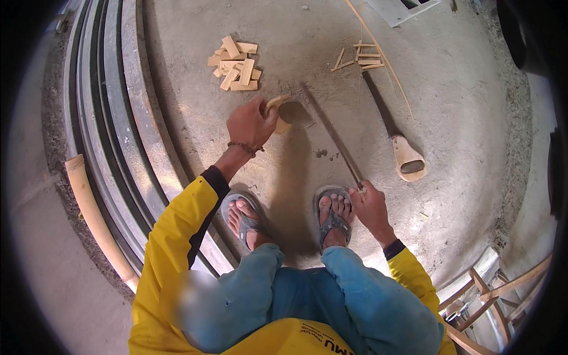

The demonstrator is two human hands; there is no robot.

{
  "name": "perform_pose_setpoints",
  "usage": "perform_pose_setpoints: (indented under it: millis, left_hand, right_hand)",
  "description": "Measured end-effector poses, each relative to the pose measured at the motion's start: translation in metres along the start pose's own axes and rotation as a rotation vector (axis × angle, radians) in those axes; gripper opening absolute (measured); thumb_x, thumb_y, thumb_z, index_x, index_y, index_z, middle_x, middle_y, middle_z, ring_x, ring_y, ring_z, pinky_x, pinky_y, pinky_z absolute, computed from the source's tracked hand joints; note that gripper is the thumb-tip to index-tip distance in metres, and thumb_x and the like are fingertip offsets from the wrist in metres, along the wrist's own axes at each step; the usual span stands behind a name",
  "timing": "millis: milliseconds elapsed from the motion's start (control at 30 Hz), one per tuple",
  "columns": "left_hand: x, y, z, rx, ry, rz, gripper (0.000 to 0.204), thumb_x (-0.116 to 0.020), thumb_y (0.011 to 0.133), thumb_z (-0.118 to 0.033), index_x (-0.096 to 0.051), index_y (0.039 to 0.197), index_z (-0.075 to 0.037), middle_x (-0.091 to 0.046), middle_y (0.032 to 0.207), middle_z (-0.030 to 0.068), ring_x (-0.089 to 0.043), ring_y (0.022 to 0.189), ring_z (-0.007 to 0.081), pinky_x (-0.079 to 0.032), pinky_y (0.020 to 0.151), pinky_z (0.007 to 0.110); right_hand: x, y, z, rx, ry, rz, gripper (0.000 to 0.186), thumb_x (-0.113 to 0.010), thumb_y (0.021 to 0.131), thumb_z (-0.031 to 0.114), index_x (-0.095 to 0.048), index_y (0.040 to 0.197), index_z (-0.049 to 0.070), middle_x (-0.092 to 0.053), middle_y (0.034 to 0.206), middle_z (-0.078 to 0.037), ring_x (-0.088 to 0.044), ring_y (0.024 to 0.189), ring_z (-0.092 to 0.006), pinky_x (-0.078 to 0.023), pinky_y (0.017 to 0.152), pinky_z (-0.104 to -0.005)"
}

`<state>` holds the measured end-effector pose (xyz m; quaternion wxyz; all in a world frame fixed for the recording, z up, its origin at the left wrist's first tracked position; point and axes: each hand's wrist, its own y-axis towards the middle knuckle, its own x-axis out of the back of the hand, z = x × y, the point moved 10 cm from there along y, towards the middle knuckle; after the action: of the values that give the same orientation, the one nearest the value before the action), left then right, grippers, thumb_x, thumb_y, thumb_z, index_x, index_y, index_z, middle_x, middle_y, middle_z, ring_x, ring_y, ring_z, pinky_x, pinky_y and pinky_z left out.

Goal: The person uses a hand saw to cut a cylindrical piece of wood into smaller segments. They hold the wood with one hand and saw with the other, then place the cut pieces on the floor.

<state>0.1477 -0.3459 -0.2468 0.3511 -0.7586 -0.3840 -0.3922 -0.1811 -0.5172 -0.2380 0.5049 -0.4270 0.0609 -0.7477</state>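
Observation:
My left hand (253, 123) is closed on a short, curved piece of pale wood or bamboo (278, 102), held above the floor. A second pale patch shows just below the fingers; whether it belongs to the same piece I cannot tell. Beside my right foot, my right hand (371, 207) grips the near end of a long, thin, dark blade (332, 133). Its far end points forward, a little right of my left hand, apart from the held piece. The fingers cover most of its handle.
Ahead lies a pile of small wooden blocks (236, 64). A handsaw (408, 158) rests at the right, near several thin sticks (368, 61) and a long strip (387, 62). Metal bars (112, 118) and a bamboo pole (97, 219) line the left; a wooden frame (491, 299) stands at lower right.

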Motion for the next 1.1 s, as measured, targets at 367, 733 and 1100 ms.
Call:
perform_pose_setpoints:
  millis: [367,733,1100]
  left_hand:
    - [-0.030,0.029,-0.066,-0.109,-0.106,0.096,0.039,-0.075,0.087,-0.045,-0.074,0.095,-0.006,-0.074,0.079,0.0136,-0.074,0.077,0.0325,-0.056,0.070,0.044]
    - [-0.034,-0.004,-0.042,-0.029,-0.335,0.145,0.050,-0.068,0.096,-0.050,-0.066,0.101,0.000,-0.072,0.077,0.0140,-0.073,0.075,0.0289,-0.055,0.071,0.041]
    - [-0.055,-0.010,-0.049,-0.029,-0.523,0.274,0.038,-0.056,0.103,-0.040,-0.067,0.100,-0.003,-0.076,0.073,0.0074,-0.070,0.065,0.0182,-0.051,0.065,0.035]
  right_hand:
    - [0.019,-0.003,0.012,0.057,0.089,-0.135,0.025,-0.068,0.099,0.024,-0.064,0.106,0.000,-0.068,0.068,-0.015,-0.074,0.062,-0.0264,-0.053,0.057,-0.0388]
    - [0.007,0.007,0.018,0.080,0.080,-0.102,0.029,-0.068,0.098,0.027,-0.063,0.105,-0.001,-0.066,0.069,-0.021,-0.072,0.068,-0.0396,-0.053,0.063,-0.0459]
    - [0.004,0.007,0.019,0.042,0.049,-0.087,0.029,-0.067,0.098,0.027,-0.063,0.106,0.000,-0.068,0.071,-0.021,-0.072,0.069,-0.0414,-0.054,0.065,-0.0461]
